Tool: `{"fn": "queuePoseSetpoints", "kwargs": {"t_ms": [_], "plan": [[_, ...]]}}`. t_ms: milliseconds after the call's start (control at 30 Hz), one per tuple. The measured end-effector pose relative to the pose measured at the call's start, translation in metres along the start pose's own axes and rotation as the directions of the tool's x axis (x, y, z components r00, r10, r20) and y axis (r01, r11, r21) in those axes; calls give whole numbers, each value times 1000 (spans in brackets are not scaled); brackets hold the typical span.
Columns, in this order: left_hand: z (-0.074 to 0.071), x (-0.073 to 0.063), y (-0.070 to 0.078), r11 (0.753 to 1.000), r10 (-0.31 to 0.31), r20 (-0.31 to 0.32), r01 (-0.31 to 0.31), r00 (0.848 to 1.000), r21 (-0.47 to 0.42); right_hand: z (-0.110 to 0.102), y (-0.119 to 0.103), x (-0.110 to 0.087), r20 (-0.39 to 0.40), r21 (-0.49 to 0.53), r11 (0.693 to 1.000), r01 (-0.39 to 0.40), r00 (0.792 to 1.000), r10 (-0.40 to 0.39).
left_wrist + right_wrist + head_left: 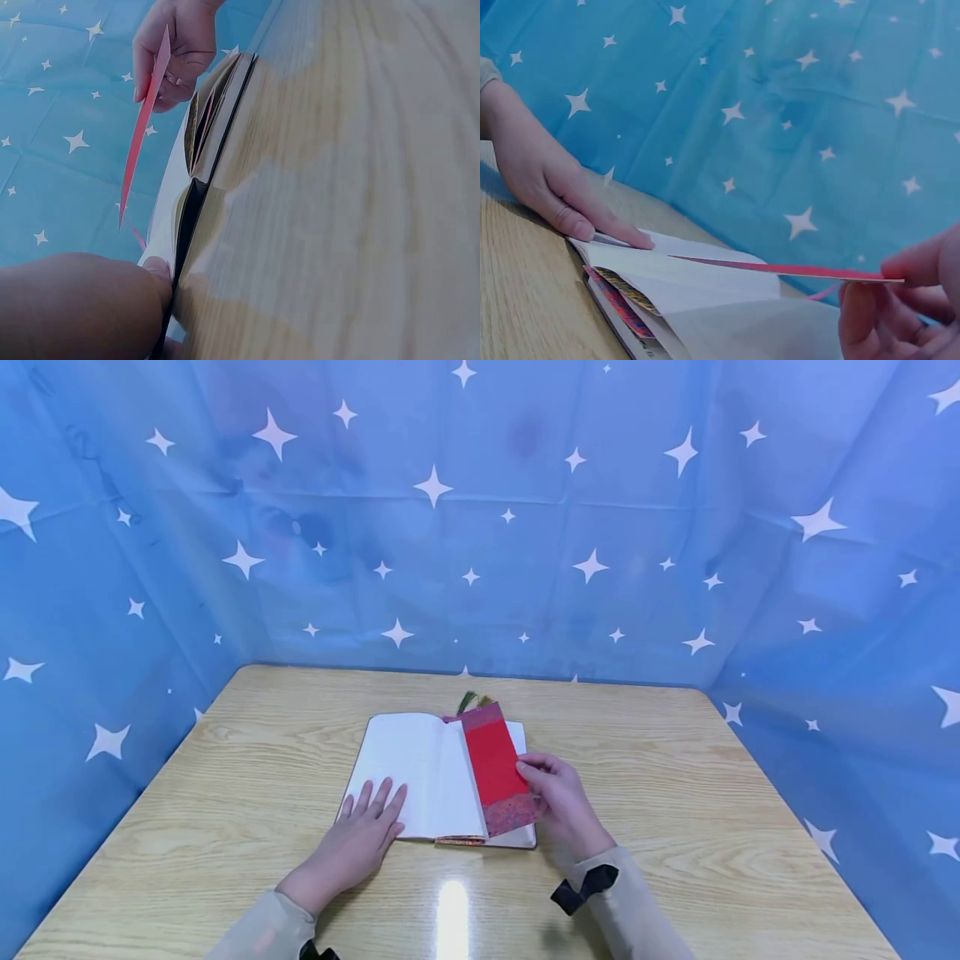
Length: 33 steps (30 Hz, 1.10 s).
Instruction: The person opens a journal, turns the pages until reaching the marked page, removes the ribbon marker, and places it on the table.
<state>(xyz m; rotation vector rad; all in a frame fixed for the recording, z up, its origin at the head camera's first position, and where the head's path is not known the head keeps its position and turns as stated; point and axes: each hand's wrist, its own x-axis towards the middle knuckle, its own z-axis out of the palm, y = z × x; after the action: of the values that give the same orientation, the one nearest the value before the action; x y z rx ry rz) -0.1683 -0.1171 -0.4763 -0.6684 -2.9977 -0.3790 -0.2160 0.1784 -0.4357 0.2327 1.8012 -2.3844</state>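
An open notebook [408, 760] with blank white pages lies on the table. My left hand [363, 835] rests flat on its left page, fingers spread, thumb near the lower edge. My right hand [558, 797] pinches the right edge of a long red bookmark [491, 760] with patterned purplish ends. In the right wrist view the bookmark [810, 271] is held above the right-hand pages, seen nearly edge-on, between thumb and fingers. Patterned cards [622, 300] stick out from between the pages at the lower edge. Dark green and olive tassels [467, 701] show at the notebook's top.
The light wood table [247, 793] extends on all sides of the notebook. A blue curtain [525, 552] with white stars hangs behind and at both sides. Black straps [585, 891] circle the wrists. A bright reflection lies on the table's near side.
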Motion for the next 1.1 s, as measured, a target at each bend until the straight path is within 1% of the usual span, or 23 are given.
{"fn": "queuePoseSetpoints", "kwargs": {"t_ms": [167,400,567,833,967,1100], "plan": [[1,-1,0,1000,-8,6,8,1000,-1,-7,-4,-1,-17,69,998,12,1000,-11],[2,-1,-1,1000,-11,6,11,1000,0,-16,-12,-4,-38,102,995,18,999,-15],[1,-2,-1,1000,-9,7,9,1000,-1,-24,-17,-6,-96,120,992,27,995,-15],[0,0,-1,1000,-11,10,11,1000,2,-40,-17,-6,-199,166,985,49,980,-15],[0,1,-2,1000,-9,12,9,1000,7,-48,-16,-7,-236,150,988,38,972,-1],[0,2,-4,1000,-2,5,2,1000,22,-55,-15,-9,-244,101,994,30,970,-4]]}}
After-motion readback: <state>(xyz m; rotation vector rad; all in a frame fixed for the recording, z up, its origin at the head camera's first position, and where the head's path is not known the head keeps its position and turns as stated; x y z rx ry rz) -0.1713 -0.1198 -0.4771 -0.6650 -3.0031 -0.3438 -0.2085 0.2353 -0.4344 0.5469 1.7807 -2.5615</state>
